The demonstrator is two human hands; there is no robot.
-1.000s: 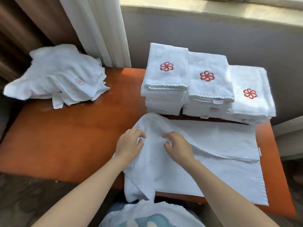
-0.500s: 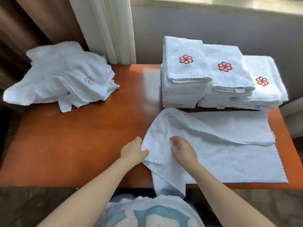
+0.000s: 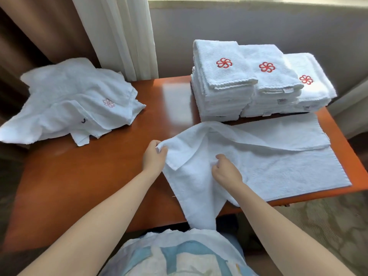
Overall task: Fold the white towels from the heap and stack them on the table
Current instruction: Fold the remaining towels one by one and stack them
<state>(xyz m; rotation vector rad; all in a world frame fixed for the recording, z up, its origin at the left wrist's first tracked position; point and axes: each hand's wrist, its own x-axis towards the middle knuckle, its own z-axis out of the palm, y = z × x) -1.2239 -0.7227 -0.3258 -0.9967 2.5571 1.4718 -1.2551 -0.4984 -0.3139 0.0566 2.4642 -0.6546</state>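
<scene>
A white towel (image 3: 278,166) lies partly folded on the right half of the orange-brown table (image 3: 89,176), its left end rumpled and one corner hanging over the front edge. My left hand (image 3: 154,157) pinches the towel's upper left corner. My right hand (image 3: 226,171) grips a fold of the same towel a little to the right. Three stacks of folded white towels (image 3: 249,86) with red flower logos stand at the back right. The heap of unfolded white towels (image 3: 73,102) lies at the back left.
A white curtain (image 3: 123,36) and a brown curtain (image 3: 39,26) hang behind the table's left side. A grey wall (image 3: 258,22) under the window runs behind the stacks. Patterned carpet (image 3: 318,226) lies to the right of the table.
My left hand has moved left with the towel's corner, spreading the rumpled end. The right hand has shifted slightly right on the cloth. The camera view has swung to the left.
</scene>
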